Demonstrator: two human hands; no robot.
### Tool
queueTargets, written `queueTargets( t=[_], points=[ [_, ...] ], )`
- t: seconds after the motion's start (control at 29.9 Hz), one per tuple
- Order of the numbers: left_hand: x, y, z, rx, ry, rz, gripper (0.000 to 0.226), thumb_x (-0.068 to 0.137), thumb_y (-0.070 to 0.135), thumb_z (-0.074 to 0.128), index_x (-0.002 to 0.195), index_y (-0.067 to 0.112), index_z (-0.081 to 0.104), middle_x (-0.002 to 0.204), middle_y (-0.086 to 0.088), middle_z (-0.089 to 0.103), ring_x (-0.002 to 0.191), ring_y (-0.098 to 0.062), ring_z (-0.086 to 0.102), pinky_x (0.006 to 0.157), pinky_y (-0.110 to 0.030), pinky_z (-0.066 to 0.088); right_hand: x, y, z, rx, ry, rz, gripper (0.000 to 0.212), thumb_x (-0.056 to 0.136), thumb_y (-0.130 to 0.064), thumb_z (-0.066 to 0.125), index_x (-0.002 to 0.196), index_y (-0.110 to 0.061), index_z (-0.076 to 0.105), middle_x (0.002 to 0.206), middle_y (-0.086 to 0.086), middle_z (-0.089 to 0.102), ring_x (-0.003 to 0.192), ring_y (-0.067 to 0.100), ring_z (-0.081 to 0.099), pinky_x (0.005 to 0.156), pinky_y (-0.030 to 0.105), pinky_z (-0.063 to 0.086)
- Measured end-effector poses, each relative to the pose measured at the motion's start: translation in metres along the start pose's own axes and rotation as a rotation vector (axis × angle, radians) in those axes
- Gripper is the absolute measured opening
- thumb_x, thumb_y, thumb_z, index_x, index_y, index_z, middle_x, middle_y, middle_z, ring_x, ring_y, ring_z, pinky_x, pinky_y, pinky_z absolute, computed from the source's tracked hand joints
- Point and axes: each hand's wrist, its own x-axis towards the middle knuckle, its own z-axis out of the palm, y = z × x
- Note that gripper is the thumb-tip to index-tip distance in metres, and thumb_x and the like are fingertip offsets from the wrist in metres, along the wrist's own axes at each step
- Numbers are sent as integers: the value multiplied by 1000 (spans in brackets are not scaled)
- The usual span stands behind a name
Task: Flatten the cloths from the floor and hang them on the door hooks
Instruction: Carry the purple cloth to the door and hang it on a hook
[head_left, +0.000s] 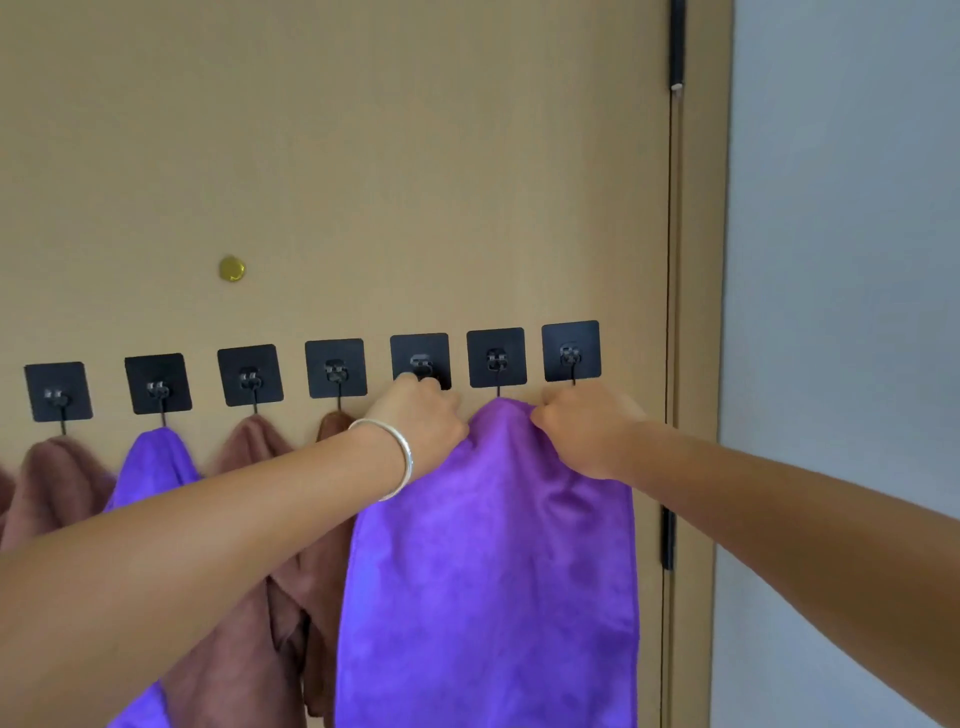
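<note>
Both hands grip the top edge of the purple cloth (493, 545): the left hand (423, 421) at its left corner, the right hand (582, 428) at its right; it hangs below the door hooks (496, 358).

Bare door (363, 156) above hook row lying open for reach. Hung cloths crowding left hooks; purple cloth (493, 545) covering space beneath middle hooks. Rightmost hook (571, 353) standing uncovered, door frame (696, 312) just beside.
</note>
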Motion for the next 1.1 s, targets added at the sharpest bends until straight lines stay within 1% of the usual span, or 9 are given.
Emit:
queueTargets(
  t=[0.2,0.3,0.37,0.47,0.54,0.6,0.7,0.84,1.1],
  points=[
    [5,36,-22,-235,-154,17,36,92,8,41,127,12,48,104,-2,57,94,-27,57,85,-44,46,-7,-27,24,196,5,24,31,92,-12,39,118,-17,57,107,7,56,93,29,59,65,33,33],
    [1,43,-21,-681,-247,-21,12,87,8,45,96,14,50,90,-1,56,84,-25,57,74,-33,42,-14,-29,40,329,74,146,30,93,-17,41,120,-21,55,106,4,50,91,28,55,66,31,31],
    [-5,49,-17,-913,-250,-22,7,89,15,48,96,15,48,94,-4,58,93,-30,60,70,-33,41,-21,-29,52,367,173,209,28,94,-23,46,119,-24,58,106,3,51,93,27,53,70,31,35],
    [-13,58,-9,-711,-258,-8,31,94,31,48,122,16,47,118,-6,56,107,-31,58,79,-36,41,-26,-34,63,332,271,190,29,92,-25,52,118,-21,64,107,4,55,100,28,50,84,36,40],
    [-13,61,-5,-569,-254,-6,35,96,32,47,127,17,48,122,-5,53,108,-30,57,80,-39,43,-24,-40,64,344,293,170,26,89,-21,55,110,-17,69,100,7,57,96,31,53,81,40,42],
    [-11,60,-6,-486,-199,-22,23,95,22,47,115,15,56,114,-6,56,99,-31,60,73,-38,42,-23,-45,62,377,332,185,21,83,-15,60,100,-14,72,90,8,59,86,32,56,72,39,44],
    [-9,49,-15,-300,-62,-90,14,85,1,43,83,7,55,73,-7,54,70,-26,54,68,-37,33,-22,-50,59,454,396,237,23,80,-8,59,97,-15,73,87,5,64,82,30,58,72,38,45],
    [-7,32,-23,-341,171,-243,22,87,9,41,95,23,56,84,3,57,71,-24,54,49,-29,20,-28,-48,55,608,530,298,28,82,-1,56,101,-14,73,95,2,67,88,26,60,79,38,48],
    [15,35,-18,-381,478,-222,27,93,33,39,101,19,60,99,0,55,97,-23,50,80,-38,35,-68,-18,47,465,670,449,27,74,6,58,92,-9,72,93,6,66,87,28,60,77,39,47]
  ],
)
